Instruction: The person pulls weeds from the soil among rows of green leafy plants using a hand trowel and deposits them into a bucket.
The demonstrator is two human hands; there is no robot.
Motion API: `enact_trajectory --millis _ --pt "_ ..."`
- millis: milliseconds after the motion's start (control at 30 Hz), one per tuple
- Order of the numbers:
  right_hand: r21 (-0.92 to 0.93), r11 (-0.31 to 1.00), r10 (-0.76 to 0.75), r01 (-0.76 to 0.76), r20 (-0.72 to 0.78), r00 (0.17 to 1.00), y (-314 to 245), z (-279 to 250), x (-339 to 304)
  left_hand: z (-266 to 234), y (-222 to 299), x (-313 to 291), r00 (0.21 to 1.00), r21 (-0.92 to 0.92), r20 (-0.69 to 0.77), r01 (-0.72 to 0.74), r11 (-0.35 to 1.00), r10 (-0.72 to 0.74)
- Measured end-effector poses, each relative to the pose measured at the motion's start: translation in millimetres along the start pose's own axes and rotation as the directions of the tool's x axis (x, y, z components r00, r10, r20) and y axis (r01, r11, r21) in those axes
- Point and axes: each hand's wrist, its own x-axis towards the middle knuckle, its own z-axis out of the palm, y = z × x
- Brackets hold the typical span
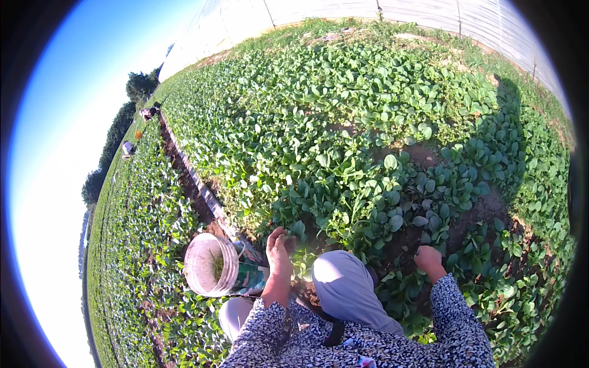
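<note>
Low, leafy green plants (343, 208) grow thickly in front of me. My left hand (280, 253) is over the plants just right of a white bucket (232, 264); its fingers are curled in, and what they hold, if anything, is hidden. The bucket leans with its mouth to the left, and some green stalks (218, 266) show inside. On the other side of my knee (346, 279), my right hand (429, 260) is closed in a fist low among the leaves, beside a patch of dark soil. Whatever may be in that fist cannot be made out.
A pale strip (205, 195) along a bare soil furrow divides the bed from more rows at left. Far off at left, people (128, 148) are bent low in the field. White plastic sheeting (417, 13) stands along the far edge. My shadow (500, 135) falls on the plants at right.
</note>
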Motion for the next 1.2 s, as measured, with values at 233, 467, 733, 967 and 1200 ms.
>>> enact_trajectory --millis 233,467,733,967,1200 --pt "-0.022 1.000 -0.005 0.005 0.013 1.000 6 1 8 55 68 -50 0.975 -0.156 0.156 -0.131 0.979 0.155" --pt "-0.039 0.999 0.005 -0.003 0.052 0.999 -14 -8 -4 60 83 -58 0.963 -0.104 0.241 -0.098 0.990 0.121" --pt "0.007 0.984 0.174 -0.179 0.189 0.966 -11 3 -17 119 73 -24 0.825 -0.004 0.565 0.019 1.000 -0.014" --pt "0.406 0.872 0.298 -0.274 0.005 0.955 5 22 -84 119 33 30 0.757 -0.082 0.625 0.304 0.949 -0.189" --pt "0.730 0.655 0.476 -0.193 -0.200 0.856 48 48 -222 108 -2 40 0.647 0.008 0.718 0.361 0.932 -0.257"
